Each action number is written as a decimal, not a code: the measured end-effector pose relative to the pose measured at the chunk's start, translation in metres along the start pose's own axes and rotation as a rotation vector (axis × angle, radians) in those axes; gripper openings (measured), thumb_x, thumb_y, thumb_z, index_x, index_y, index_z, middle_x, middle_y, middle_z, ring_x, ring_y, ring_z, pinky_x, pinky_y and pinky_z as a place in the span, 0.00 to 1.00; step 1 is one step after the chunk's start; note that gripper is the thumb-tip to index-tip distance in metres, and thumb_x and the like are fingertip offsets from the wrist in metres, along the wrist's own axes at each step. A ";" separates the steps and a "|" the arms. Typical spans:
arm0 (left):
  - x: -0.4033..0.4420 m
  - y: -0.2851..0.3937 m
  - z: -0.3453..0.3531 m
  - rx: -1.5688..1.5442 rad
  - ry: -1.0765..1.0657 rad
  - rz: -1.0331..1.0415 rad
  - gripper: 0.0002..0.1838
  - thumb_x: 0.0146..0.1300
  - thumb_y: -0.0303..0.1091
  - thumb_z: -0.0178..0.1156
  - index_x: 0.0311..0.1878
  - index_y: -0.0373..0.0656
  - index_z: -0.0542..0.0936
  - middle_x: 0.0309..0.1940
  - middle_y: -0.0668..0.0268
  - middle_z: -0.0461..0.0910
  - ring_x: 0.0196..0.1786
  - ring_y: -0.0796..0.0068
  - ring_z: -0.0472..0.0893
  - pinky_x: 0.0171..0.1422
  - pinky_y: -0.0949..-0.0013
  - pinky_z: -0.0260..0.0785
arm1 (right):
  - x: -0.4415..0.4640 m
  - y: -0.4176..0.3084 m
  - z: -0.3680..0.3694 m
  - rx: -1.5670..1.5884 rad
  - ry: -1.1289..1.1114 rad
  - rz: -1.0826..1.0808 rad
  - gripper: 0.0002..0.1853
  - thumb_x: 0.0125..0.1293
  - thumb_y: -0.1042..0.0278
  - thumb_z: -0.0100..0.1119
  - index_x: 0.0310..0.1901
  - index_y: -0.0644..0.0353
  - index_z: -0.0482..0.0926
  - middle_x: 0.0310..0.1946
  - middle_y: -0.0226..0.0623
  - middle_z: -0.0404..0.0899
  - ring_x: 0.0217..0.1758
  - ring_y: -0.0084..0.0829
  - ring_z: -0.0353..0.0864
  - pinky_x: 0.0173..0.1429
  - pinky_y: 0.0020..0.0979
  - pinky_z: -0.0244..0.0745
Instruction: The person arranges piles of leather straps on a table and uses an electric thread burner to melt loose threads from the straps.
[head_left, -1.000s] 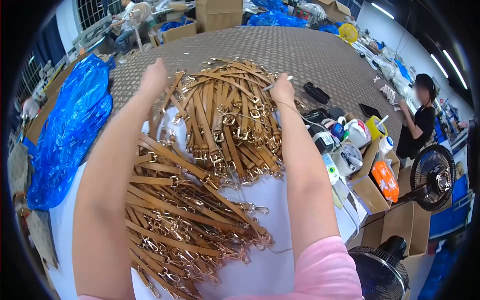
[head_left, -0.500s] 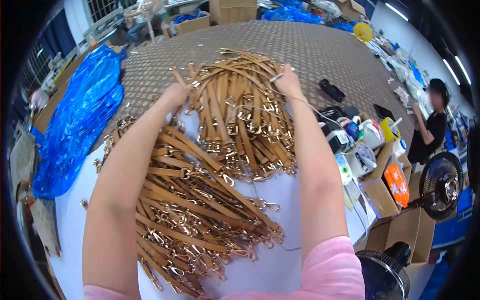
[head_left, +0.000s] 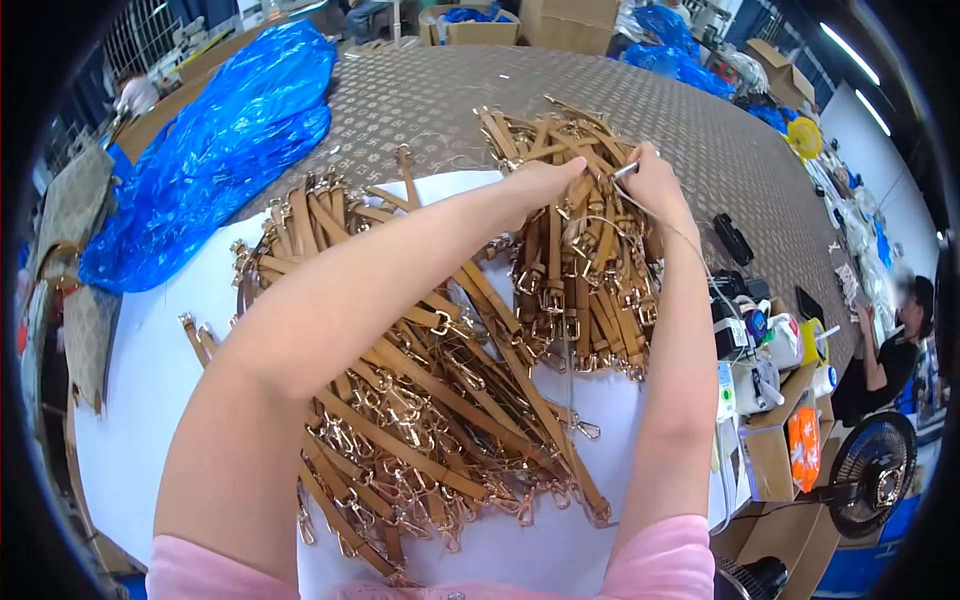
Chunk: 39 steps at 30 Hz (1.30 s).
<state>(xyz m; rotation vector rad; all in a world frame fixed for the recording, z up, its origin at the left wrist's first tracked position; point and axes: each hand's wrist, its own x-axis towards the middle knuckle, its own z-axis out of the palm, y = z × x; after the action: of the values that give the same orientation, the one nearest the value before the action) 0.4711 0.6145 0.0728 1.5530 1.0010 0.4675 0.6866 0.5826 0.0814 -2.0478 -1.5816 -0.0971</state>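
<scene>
2 hands work over the upper of 2 piles of tan straps. The left hand reaches across from the left, with its fingertips at the top of the upper pile; whether it pinches a strap I cannot tell. The right hand, just beside it, is curled around 1 slim, pale tool pointing toward the left hand. 1 thin cord runs across the right wrist.

The lower pile is the wider of the 2 and spreads beneath the left forearm. Both piles carry gold buckles and clips; the straps overlap too much to count. The lower pile lies on 1 white sheet, and the upper pile reaches from this sheet onto the brown patterned cover of the bench.

Left of the piles is 1 crumpled blue plastic sheet. To the right of the right arm are 1 black object, too small to identify, 1 dark phone, 1 yellow roll and 1 cardboard box with 1 orange packet at it. 2 black fans show at lower right: 1 upright fan and 1 lower fan, partly cut off. 1 person in black is at the far right, and 2 ceiling lights shine above.
</scene>
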 end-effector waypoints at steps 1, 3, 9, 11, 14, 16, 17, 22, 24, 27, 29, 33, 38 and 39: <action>0.003 0.000 -0.004 -0.075 -0.041 0.014 0.45 0.65 0.66 0.52 0.67 0.32 0.68 0.69 0.47 0.65 0.72 0.53 0.64 0.73 0.56 0.55 | -0.004 -0.003 -0.004 -0.044 0.030 -0.039 0.10 0.63 0.63 0.51 0.42 0.59 0.72 0.37 0.60 0.81 0.45 0.59 0.80 0.51 0.50 0.73; 0.000 -0.009 -0.024 -0.075 -0.002 -0.014 0.43 0.64 0.65 0.53 0.62 0.29 0.73 0.64 0.42 0.71 0.68 0.52 0.70 0.70 0.57 0.61 | -0.006 -0.009 -0.018 -0.053 0.083 -0.022 0.11 0.63 0.62 0.54 0.41 0.59 0.72 0.37 0.60 0.81 0.46 0.59 0.80 0.50 0.50 0.73; -0.155 0.034 -0.085 0.455 -0.002 0.435 0.18 0.66 0.39 0.59 0.52 0.38 0.83 0.44 0.56 0.85 0.49 0.66 0.83 0.56 0.67 0.73 | -0.055 -0.074 -0.122 0.401 0.413 -0.326 0.09 0.71 0.63 0.56 0.41 0.58 0.72 0.49 0.51 0.82 0.50 0.44 0.84 0.54 0.36 0.76; -0.253 0.067 -0.093 0.255 0.011 0.560 0.12 0.64 0.32 0.60 0.48 0.40 0.85 0.41 0.59 0.86 0.44 0.69 0.85 0.51 0.69 0.75 | -0.100 -0.119 -0.165 0.865 0.430 -0.442 0.11 0.75 0.59 0.49 0.42 0.59 0.73 0.56 0.50 0.79 0.53 0.41 0.83 0.57 0.37 0.76; -0.402 0.117 -0.087 0.141 0.095 0.925 0.12 0.65 0.33 0.56 0.38 0.34 0.85 0.33 0.58 0.85 0.39 0.70 0.85 0.39 0.69 0.75 | -0.126 -0.128 -0.205 0.906 0.584 -0.484 0.21 0.77 0.49 0.40 0.49 0.62 0.68 0.59 0.60 0.75 0.54 0.44 0.82 0.52 0.34 0.79; -0.438 0.129 -0.097 0.140 0.216 0.944 0.14 0.65 0.36 0.56 0.39 0.35 0.85 0.33 0.57 0.85 0.41 0.69 0.83 0.40 0.67 0.74 | -0.139 -0.147 -0.221 1.018 0.737 -0.648 0.18 0.77 0.54 0.36 0.44 0.64 0.65 0.61 0.62 0.72 0.55 0.48 0.81 0.52 0.32 0.79; -0.448 0.131 -0.065 0.132 0.253 0.989 0.15 0.65 0.38 0.55 0.40 0.36 0.85 0.33 0.57 0.84 0.43 0.67 0.82 0.42 0.64 0.73 | -0.148 -0.161 -0.231 0.996 0.810 -0.610 0.17 0.78 0.56 0.35 0.42 0.65 0.65 0.61 0.65 0.71 0.54 0.46 0.81 0.52 0.31 0.80; -0.506 0.151 -0.033 0.131 0.283 1.247 0.24 0.64 0.53 0.53 0.44 0.41 0.84 0.35 0.53 0.84 0.53 0.59 0.75 0.50 0.51 0.68 | -0.168 -0.175 -0.257 1.249 0.746 -0.632 0.17 0.79 0.61 0.35 0.43 0.68 0.69 0.60 0.67 0.70 0.52 0.43 0.82 0.50 0.28 0.81; -0.516 0.157 -0.015 0.128 0.236 1.325 0.27 0.63 0.59 0.52 0.46 0.43 0.83 0.36 0.52 0.84 0.57 0.56 0.73 0.53 0.45 0.66 | -0.178 -0.176 -0.259 1.340 0.697 -0.659 0.19 0.78 0.61 0.37 0.44 0.71 0.72 0.61 0.66 0.70 0.51 0.40 0.82 0.50 0.26 0.81; -0.493 0.168 0.055 0.074 0.192 1.369 0.33 0.62 0.68 0.51 0.49 0.46 0.82 0.37 0.50 0.84 0.63 0.51 0.69 0.58 0.37 0.63 | -0.219 -0.210 -0.268 1.295 0.572 -0.483 0.20 0.77 0.61 0.38 0.45 0.71 0.74 0.60 0.65 0.71 0.50 0.36 0.83 0.47 0.23 0.81; -0.487 0.148 0.077 0.073 0.172 1.377 0.34 0.62 0.71 0.51 0.50 0.47 0.82 0.38 0.49 0.83 0.65 0.49 0.67 0.60 0.35 0.62 | -0.222 -0.183 -0.262 1.165 0.750 -0.545 0.19 0.77 0.60 0.39 0.50 0.69 0.74 0.58 0.61 0.74 0.50 0.41 0.83 0.52 0.32 0.81; -0.512 0.063 0.087 0.040 -0.295 0.934 0.17 0.61 0.46 0.57 0.42 0.43 0.84 0.36 0.53 0.84 0.51 0.57 0.77 0.49 0.50 0.69 | -0.274 -0.194 -0.266 1.217 0.807 -0.627 0.19 0.77 0.60 0.39 0.43 0.70 0.74 0.59 0.65 0.72 0.43 0.33 0.85 0.46 0.22 0.79; -0.422 0.005 0.012 0.693 -0.328 1.169 0.09 0.58 0.32 0.60 0.39 0.39 0.84 0.40 0.55 0.83 0.46 0.54 0.81 0.48 0.55 0.74 | -0.310 -0.179 -0.258 1.192 0.966 -0.704 0.16 0.77 0.62 0.39 0.32 0.63 0.64 0.54 0.75 0.72 0.32 0.31 0.84 0.41 0.21 0.76; -0.392 0.000 -0.017 0.784 -0.203 1.249 0.13 0.58 0.30 0.60 0.47 0.45 0.83 0.41 0.61 0.82 0.49 0.58 0.80 0.50 0.60 0.74 | -0.312 -0.177 -0.256 1.128 1.019 -0.650 0.16 0.77 0.62 0.39 0.31 0.63 0.62 0.52 0.78 0.72 0.29 0.30 0.83 0.39 0.20 0.74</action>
<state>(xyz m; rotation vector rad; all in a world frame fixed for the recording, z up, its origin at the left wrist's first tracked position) 0.2410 0.3107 0.1671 2.8047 -0.1315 0.7678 0.4976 0.2213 0.2474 -0.4093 -1.0908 -0.3259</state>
